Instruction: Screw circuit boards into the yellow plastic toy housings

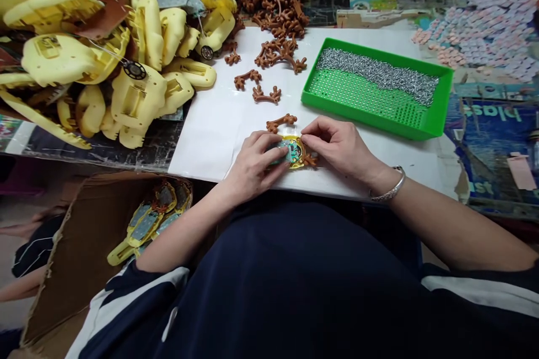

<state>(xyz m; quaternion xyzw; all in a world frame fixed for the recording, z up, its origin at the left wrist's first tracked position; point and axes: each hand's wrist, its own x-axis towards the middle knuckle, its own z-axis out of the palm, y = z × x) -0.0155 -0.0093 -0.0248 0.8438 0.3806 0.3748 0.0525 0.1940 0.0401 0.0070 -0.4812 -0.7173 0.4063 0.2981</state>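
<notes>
A small yellow plastic shell [300, 164] lies near the table's front edge, with a green circuit board [293, 149] in it. My left hand [257, 158] grips the shell from the left, its fingers bent over the board. At the shell's upper right, my right hand [343, 143] is closed in a pinch; whatever its fingertips hold is too small to make out. A brown antler-shaped piece [310, 160] sticks out at the shell's right side, below the right fingers. Just beyond the shell lies another brown antler-shaped piece [281, 122].
A green tray [362, 118] of small metal screws [379, 74] stands at the right. Yellow shells [138, 95] are heaped at the left, brown pieces [280, 11] behind. Below left, a cardboard box [69, 258] holds yellow assemblies [145, 221]. Pale small parts [488, 33] lie far right.
</notes>
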